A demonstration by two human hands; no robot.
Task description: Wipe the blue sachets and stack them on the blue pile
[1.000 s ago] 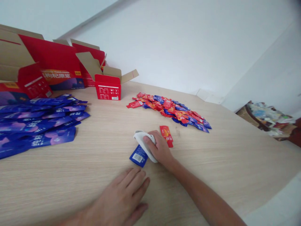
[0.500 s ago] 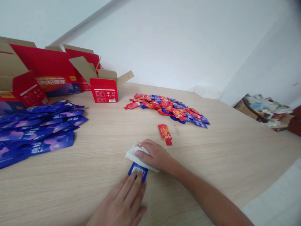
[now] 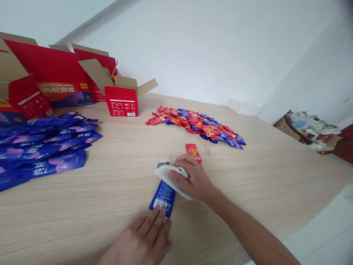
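A blue sachet [image 3: 162, 197] with a white barcode lies back side up on the table in front of me. The fingertips of my left hand [image 3: 143, 235] rest on its near end, fingers stretched out flat. My right hand [image 3: 194, 178] grips a folded white cloth [image 3: 172, 176], which covers the far end of the blue sachet. Just beyond that hand lies a single red sachet [image 3: 193, 150], its lower end partly hidden by the hand.
Farther back spreads a heap of red and blue sachets [image 3: 193, 119]. Overlapping blue sachets [image 3: 57, 141] lie at the left. Behind them stand open red cartons [image 3: 49, 73] and a smaller red box [image 3: 122, 105]. A bin full of waste [image 3: 311, 125] is beyond the table's right edge.
My right hand and the white cloth have moved right and slightly up, uncovering more of the blue sachet. My left hand stays at the sachet's near end.
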